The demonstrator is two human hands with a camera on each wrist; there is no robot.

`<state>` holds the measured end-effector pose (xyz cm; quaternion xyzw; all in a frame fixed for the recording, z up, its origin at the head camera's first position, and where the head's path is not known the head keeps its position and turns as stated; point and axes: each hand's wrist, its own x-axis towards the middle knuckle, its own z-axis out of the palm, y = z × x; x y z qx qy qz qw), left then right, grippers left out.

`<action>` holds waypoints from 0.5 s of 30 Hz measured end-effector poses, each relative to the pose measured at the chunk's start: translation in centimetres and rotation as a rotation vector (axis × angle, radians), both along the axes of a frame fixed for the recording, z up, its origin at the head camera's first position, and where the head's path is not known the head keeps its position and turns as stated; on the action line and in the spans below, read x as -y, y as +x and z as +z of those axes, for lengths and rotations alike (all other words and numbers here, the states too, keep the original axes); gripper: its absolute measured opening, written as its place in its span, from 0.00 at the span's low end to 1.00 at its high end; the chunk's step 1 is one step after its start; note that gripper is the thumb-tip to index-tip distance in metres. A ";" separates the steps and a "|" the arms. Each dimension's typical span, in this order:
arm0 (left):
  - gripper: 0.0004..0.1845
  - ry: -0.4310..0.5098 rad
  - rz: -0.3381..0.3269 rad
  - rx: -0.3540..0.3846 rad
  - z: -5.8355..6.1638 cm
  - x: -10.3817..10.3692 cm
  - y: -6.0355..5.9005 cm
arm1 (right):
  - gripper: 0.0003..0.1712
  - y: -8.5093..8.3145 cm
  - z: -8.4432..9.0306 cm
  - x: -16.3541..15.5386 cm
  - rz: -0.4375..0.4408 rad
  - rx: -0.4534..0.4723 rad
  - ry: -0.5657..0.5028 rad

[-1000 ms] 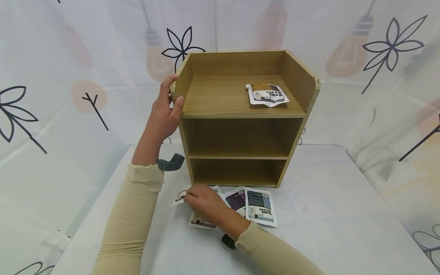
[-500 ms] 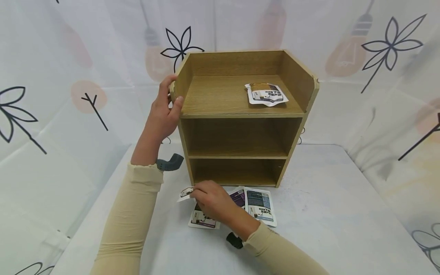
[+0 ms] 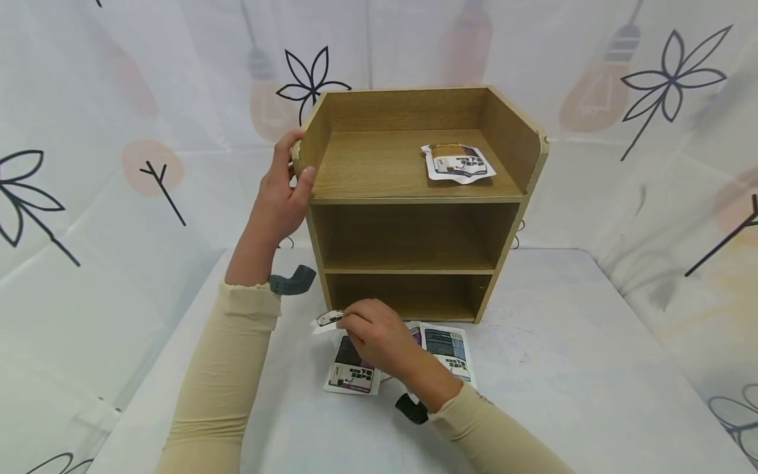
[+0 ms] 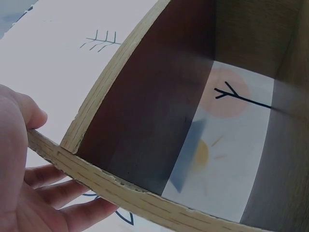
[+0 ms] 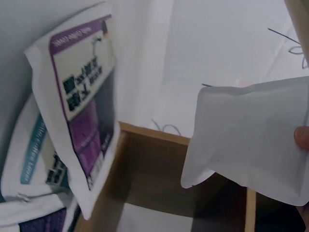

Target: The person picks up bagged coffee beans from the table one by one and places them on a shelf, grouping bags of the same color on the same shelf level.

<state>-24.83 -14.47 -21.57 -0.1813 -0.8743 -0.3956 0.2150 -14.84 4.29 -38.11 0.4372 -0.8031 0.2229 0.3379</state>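
At the far left, a white backdrop (image 3: 77,131) printed with leaves and twigs hangs behind the table (image 3: 568,355). A beige left sleeve (image 3: 219,368) reaches up from the near left to the left hand (image 3: 283,192), which grips the left side panel of the wooden shelf (image 3: 414,199): thumb on one face, the fingers slightly spread on the other. A dark wrist device (image 3: 293,281) sits just below it.

Further right, the white held packet (image 3: 328,320) is off the table, in front of the shelf's lower left corner. The right hand (image 3: 381,336) pinches it by its right edge; the right wrist view shows a blank white face with a fingertip on it. Near and below lies a dark-and-white packet (image 3: 352,370) on the table, beside a purple packet (image 3: 416,333) that seems to be tucked under its neighbour, though the hand covers most of it. At the right of this row is a blue-fronted packet (image 3: 448,349). Above, toward the right of the shelf's top level, lies a brown-topped packet (image 3: 458,163).
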 end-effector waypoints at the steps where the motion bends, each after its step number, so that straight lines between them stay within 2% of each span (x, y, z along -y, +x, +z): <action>1: 0.27 -0.001 0.001 0.001 0.0 0.0 0.0 | 0.10 0.0 0.2 -0.1 -0.003 -0.004 -0.002; 8: 0.27 0.009 -0.012 -0.007 -0.1 0.0 0.0 | 0.09 0.1 1.2 -0.8 -0.025 -0.018 -0.012; 15: 0.27 0.007 -0.012 -0.014 -0.1 0.1 0.0 | 0.10 -0.1 2.4 -1.5 0.010 -0.097 -0.056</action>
